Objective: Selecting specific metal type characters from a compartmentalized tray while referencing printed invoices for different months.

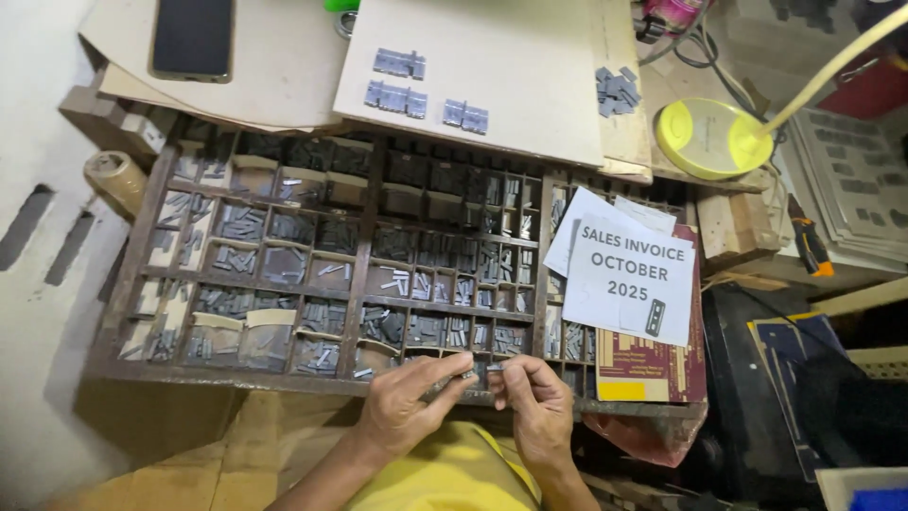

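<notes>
Metal piece: a small grey type slug (470,375) sat pinched between the two hands, at the near edge of the wooden type tray (132,255).
Left hand: the left hand (407,402) had its fingers closed together on the slug's left end, thumb on top.
Right hand: the right hand (534,397) was clamped on a second small metal bit (495,367), fingertips almost touching those of the left.
Long axis: the slug appeared to lie left to right, spanning the gap between the hands.
Nearer hand: both were at it; the left held more of it.
Direction of tray: compartments lay just beyond the fingertips, away from the body.
Paper sheet: a white printed sheet (629,279) rested on the tray's right side.
</notes>
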